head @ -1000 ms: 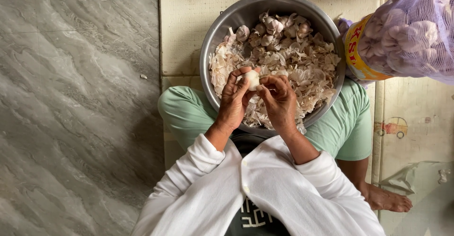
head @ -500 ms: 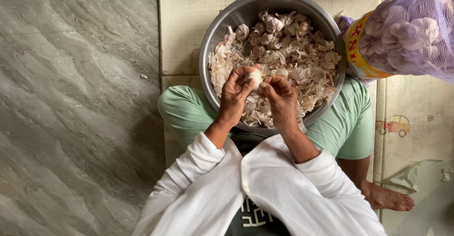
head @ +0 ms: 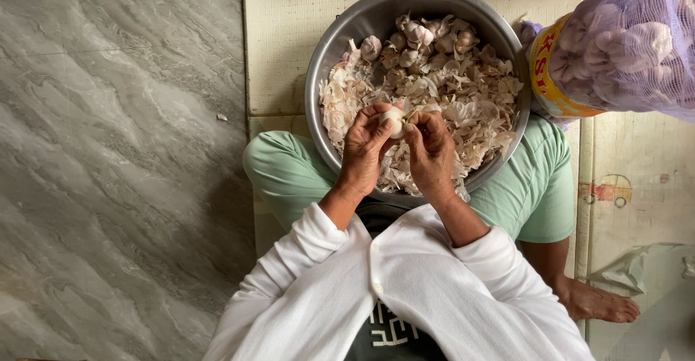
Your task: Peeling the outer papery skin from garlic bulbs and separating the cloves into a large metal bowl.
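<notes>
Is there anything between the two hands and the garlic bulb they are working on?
Nothing visible. The left hand and right hand both touch the garlic bulb directly with their fingertips, holding it above the metal bowl of papery skins.

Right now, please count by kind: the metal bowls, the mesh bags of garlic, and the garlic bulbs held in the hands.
Round grey metal bowl: 1
Pale purple mesh bag of garlic: 1
White garlic bulb held between left hand and right hand: 1
Total: 3
</notes>
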